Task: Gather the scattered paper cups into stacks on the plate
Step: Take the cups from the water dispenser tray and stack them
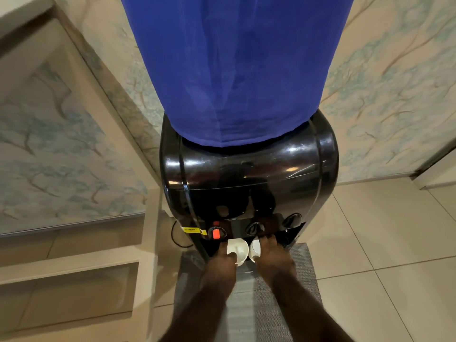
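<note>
While both arms reach forward from six o'clock, each hand grasps a white paper cup under the taps of a black dispenser (pixel 249 183). At about seven o'clock of the tap recess, the left hand (pixel 223 261) grips the left cup (pixel 237 248), its thumb hooked over the near rim and its fingers along the outer wall; the cup's open mouth faces up and its inside shows. Just beside it, at five o'clock of the recess, the right hand (pixel 271 255) wraps the right cup (pixel 255 248), fingers curled over the far rim, so only part of the mouth is visible. Whether the two cups touch at their sides I cannot tell.

Above the cups sits a red tap (pixel 216 233) at eleven o'clock and two dark taps at one o'clock. A blue bottle (pixel 234 70) stands on the dispenser at twelve o'clock. Below the hands a grey mat (pixel 303 280) lies on the tiled floor (pixel 382 238). A black cord (pixel 177 239) loops at nine o'clock of the dispenser's base.
</note>
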{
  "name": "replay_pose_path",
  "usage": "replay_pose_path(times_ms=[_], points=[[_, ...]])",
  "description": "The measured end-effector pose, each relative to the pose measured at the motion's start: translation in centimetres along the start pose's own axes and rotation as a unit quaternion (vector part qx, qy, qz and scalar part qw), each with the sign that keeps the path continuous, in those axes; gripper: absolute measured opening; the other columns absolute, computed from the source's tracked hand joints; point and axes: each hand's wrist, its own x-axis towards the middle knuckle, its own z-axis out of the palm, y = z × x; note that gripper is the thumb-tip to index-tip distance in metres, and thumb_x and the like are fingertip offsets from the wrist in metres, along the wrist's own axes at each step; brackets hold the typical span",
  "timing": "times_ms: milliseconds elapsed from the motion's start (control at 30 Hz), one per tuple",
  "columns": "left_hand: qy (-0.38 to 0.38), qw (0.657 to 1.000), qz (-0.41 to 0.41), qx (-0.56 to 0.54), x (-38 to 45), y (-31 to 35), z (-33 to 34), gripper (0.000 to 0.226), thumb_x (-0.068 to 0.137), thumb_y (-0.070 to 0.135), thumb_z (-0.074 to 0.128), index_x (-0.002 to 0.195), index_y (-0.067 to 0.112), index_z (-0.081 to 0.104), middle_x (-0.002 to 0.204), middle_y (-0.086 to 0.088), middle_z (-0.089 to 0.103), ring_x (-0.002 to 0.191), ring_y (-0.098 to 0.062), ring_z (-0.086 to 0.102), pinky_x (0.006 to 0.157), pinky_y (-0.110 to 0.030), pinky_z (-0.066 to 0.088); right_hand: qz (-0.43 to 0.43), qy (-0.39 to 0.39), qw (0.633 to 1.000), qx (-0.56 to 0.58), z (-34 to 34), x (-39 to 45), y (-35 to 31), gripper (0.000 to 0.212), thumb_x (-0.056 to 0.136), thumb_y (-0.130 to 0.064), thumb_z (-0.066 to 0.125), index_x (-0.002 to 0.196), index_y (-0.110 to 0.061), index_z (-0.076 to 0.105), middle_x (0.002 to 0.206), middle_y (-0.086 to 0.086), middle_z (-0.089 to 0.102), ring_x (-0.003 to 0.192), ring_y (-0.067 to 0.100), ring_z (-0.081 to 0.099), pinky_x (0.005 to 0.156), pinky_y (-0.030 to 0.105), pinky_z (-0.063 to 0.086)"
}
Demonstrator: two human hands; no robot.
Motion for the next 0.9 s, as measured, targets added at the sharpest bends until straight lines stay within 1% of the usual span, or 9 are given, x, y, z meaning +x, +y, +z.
replay_pose_path(times_ms=[100, 233, 367, 467, 533, 600, 667, 800, 900], points=[[-0.001, 1.0, 0.001, 0.005, -0.6, -0.1, -0.8, 0.03, 0.095, 0.016, 0.05, 0.123, 0.015, 0.06, 0.158, -0.006, 0.02, 0.108, -0.024, 0.062, 0.094, -0.032, 0.051, 0.009, 0.015, 0.999, 0.035, 0.0, -0.9, 0.7, 0.071, 0.089, -0.037, 0.062, 0.147, -0.02, 0.025, 0.145, 0.004, 0.04, 0.119, 0.022, 0.054, 0.093, 0.032, 0.049], [-0.004, 1.0, 0.013, 0.014, -3.2, 0.1, -3.0, 0.03, 0.097, 0.023, 0.051, 0.125, 0.017, 0.06, 0.164, 0.0, 0.005, 0.111, -0.021, 0.061, 0.094, -0.03, 0.049, 0.032, 0.046, 0.984, 0.168, -1.2, -4.3, 1.3, 0.056, 0.08, -0.032, 0.071, 0.127, -0.024, 0.04, 0.123, 0.001, 0.052, 0.106, 0.02, 0.056, 0.086, 0.034, 0.05], [-0.005, 0.999, 0.031, -0.02, -7.3, 0.4, -5.9, 0.031, 0.095, 0.038, 0.053, 0.121, 0.022, 0.06, 0.162, 0.009, 0.013, 0.127, -0.015, 0.05, 0.101, -0.027, 0.037, 0.102, 0.074, 0.925, 0.36, -2.7, -9.8, 1.3, 0.049, 0.074, -0.02, 0.079, 0.111, -0.023, 0.046, 0.104, 0.002, 0.057, 0.088, 0.02, 0.058, 0.069, 0.032, 0.048], [0.002, 0.997, 0.036, -0.068, -10.8, 0.5, -7.7, 0.035, 0.087, 0.046, 0.06, 0.113, 0.023, 0.064, 0.157, 0.015, 0.028, 0.129, -0.011, 0.047, 0.1, -0.022, 0.036, 0.163, 0.102, 0.878, 0.438, -4.1, -14.2, 0.7, 0.051, 0.071, -0.005, 0.082, 0.108, -0.004, 0.046, 0.092, -0.008, 0.051, 0.089, 0.032, 0.057, 0.067, 0.031, 0.041], [0.0, 0.995, 0.035, -0.094, -13.2, 0.6, -9.4, 0.037, 0.083, 0.049, 0.063, 0.11, 0.023, 0.064, 0.152, 0.016, 0.036, 0.13, -0.01, 0.045, 0.102, -0.021, 0.036, 0.196, 0.104, 0.832, 0.509, -5.6, -17.3, -0.1, 0.054, 0.069, 0.006, 0.08, 0.107, -0.001, 0.043, 0.095, 0.001, 0.053, 0.09, 0.032, 0.055, 0.077, 0.036, 0.044], [-0.017, 0.992, 0.047, -0.115, -15.4, 0.8, -11.2, 0.037, 0.081, 0.048, 0.065, 0.109, 0.023, 0.064, 0.147, 0.013, 0.041, 0.129, -0.011, 0.044, 0.104, -0.021, 0.035, 0.205, 0.111, 0.798, 0.556, -7.0, -20.4, -0.5, 0.055, 0.07, 0.012, 0.077, 0.108, -0.005, 0.041, 0.11, 0.018, 0.054, 0.086, 0.031, 0.055, 0.076, 0.04, 0.05], [-0.026, 0.989, 0.067, -0.132, -17.5, 1.0, -13.7, 0.034, 0.08, 0.045, 0.069, 0.105, 0.023, 0.063, 0.141, 0.011, 0.044, 0.125, -0.013, 0.046, 0.1, -0.02, 0.036, 0.191, 0.133, 0.773, 0.59, -9.2, -23.3, -0.8, 0.054, 0.073, 0.012, 0.074, 0.111, -0.008, 0.042, 0.122, 0.025, 0.051, 0.087, 0.029, 0.057, 0.075, 0.04, 0.054], [-0.012, 0.979, 0.128, -0.157, -21.4, 2.0, -20.0, 0.035, 0.078, 0.041, 0.074, 0.102, 0.018, 0.062, 0.128, 0.008, 0.047, 0.116, -0.012, 0.048, 0.084, -0.017, 0.035, 0.116, 0.12, 0.759, 0.63, -16.4, -28.0, -3.7, 0.051, 0.084, -0.003, 0.068, 0.125, -0.021, 0.044, 0.13, 0.013, 0.049, 0.11, 0.033, 0.056, 0.089, 0.048, 0.05], [0.024, 0.962, 0.176, -0.206, -23.6, 2.6, -25.3, 0.034, 0.074, 0.037, 0.078, 0.091, 0.019, 0.054, 0.116, 0.009, 0.049, 0.104, -0.013, 0.051, 0.078, -0.025, 0.043, 0.039, 0.148, 0.768, 0.622, -22.2, -30.2, -8.3, 0.052, 0.087, -0.014, 0.067, 0.129, -0.031, 0.043, 0.125, 0.003, 0.055, 0.109, 0.026, 0.059, 0.091, 0.047, 0.051]])
